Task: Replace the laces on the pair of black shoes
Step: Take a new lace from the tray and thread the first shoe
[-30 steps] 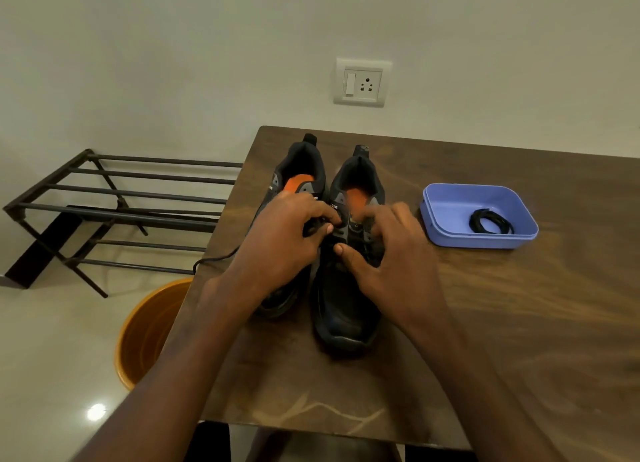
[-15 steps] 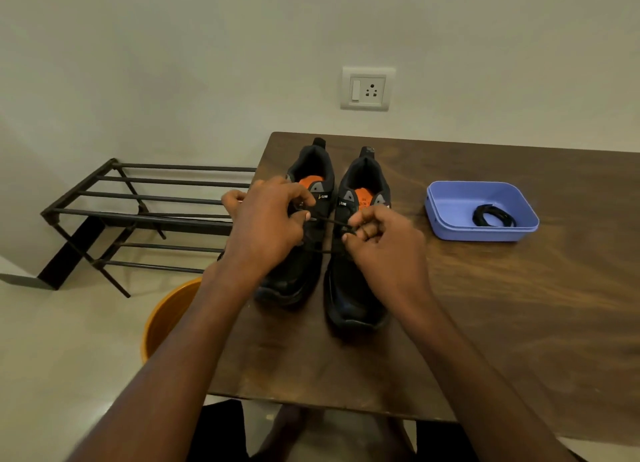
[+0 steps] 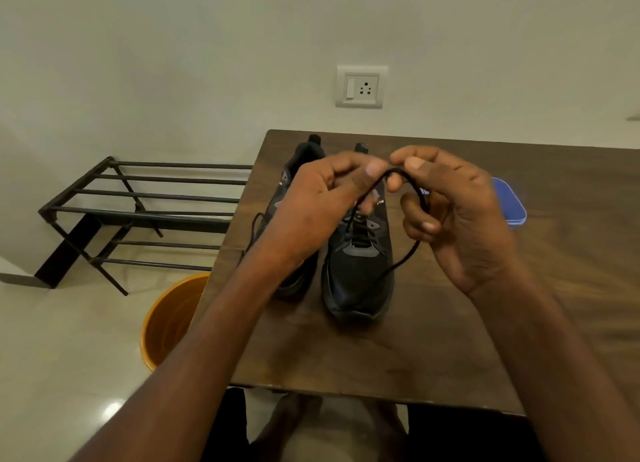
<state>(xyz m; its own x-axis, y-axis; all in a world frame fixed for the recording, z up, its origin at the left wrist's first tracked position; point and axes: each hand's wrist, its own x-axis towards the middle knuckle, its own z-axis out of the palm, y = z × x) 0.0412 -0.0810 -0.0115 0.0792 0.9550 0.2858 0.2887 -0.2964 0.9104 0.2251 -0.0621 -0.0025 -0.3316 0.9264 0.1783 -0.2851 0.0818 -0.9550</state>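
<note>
right shoe (image 3: pixel 358 274): black all over, with grey panels beside the eyelets and a small orange-yellow mark near the tongue
left shoe (image 3: pixel 294 181): black, with a small pale mark on its side
lace (image 3: pixel 405 257): black
table (image 3: pixel 433 340): dark brown wood with lighter streaks of grain
tray (image 3: pixel 510 201): periwinkle blue, plain
bucket (image 3: pixel 166 323): orange, lighter on the rim
shoe rack (image 3: pixel 145 198): black bars
wall socket (image 3: pixel 360 87): off-white plate with a white switch and dark pin holes
wall (image 3: pixel 173 63): plain off-white
floor (image 3: pixel 62 357): glossy beige
</note>
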